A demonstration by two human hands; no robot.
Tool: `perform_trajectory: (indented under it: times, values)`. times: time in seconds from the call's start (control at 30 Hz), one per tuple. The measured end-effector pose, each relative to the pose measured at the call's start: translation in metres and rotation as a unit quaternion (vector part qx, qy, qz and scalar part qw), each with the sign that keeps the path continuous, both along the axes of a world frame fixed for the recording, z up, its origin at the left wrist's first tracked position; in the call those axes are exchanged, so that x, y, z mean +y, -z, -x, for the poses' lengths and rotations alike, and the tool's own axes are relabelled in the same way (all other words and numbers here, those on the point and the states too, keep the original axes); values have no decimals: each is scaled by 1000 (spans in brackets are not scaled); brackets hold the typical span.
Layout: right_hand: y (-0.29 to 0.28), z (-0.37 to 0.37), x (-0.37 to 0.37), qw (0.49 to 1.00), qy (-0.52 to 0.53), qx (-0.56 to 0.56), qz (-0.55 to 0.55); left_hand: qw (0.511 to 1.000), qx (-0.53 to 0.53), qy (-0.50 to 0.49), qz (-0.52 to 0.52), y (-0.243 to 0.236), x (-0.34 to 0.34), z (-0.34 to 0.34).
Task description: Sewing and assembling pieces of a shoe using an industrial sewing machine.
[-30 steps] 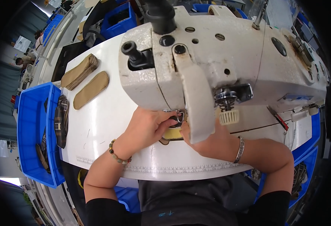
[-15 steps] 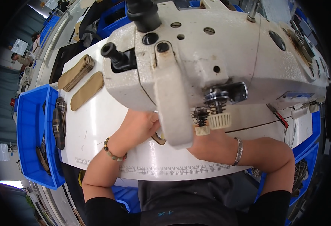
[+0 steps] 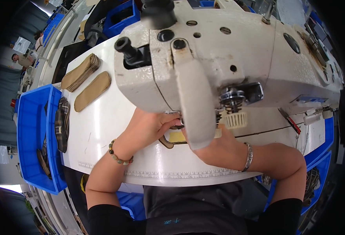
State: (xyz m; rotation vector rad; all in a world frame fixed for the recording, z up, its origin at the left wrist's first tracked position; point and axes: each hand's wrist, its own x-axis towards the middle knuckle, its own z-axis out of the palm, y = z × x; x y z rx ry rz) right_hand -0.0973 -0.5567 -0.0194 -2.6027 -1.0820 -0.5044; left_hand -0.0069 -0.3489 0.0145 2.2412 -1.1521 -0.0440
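A white industrial sewing machine (image 3: 258,55) fills the upper view. Under its needle area lies a small workpiece (image 3: 176,136) with yellow material and a dark tan edge. My left hand (image 3: 152,125) is at the needle area, thumb and fingers closed on that piece; the fingertips are partly hidden. My right hand (image 3: 213,145) is on the other side of the piece, its fingers hidden behind the machine's long pale lever (image 3: 194,102). To the upper left lie a stack of tan oval pieces (image 3: 78,74) and a single tan piece (image 3: 92,92).
Blue bins (image 3: 35,133) stand left, right, below and behind the white tabletop (image 3: 98,133). Folded plaid cloth (image 3: 62,125) lies at its left edge. Red-handled snips (image 3: 290,121) lie right, under the machine arm. Another person (image 3: 21,58) is in the distant left background.
The view swung and partly back, so the machine shifted left, then right. My left thumb and the yellow piece show more than half a second ago. Both hands stay at the needle area.
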Motion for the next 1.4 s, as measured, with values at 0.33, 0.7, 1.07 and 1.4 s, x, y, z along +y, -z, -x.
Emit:
perform_trajectory:
  times: [0.33,0.7,1.07,1.4]
  values:
    - [2,9,2,994,51,51,83,999,-43,7,-7,-11,-3,-1]
    - [6,-9,-9,998,52,7,-25,999,-26,32,13,-2,-1,-9]
    - [3,-6,-11,999,36,-31,15,997,-39,-42,-53,3,-3,1]
    - [33,-15,0,947,114,99,-284,991,-114,-49,48,4,-7,-10]
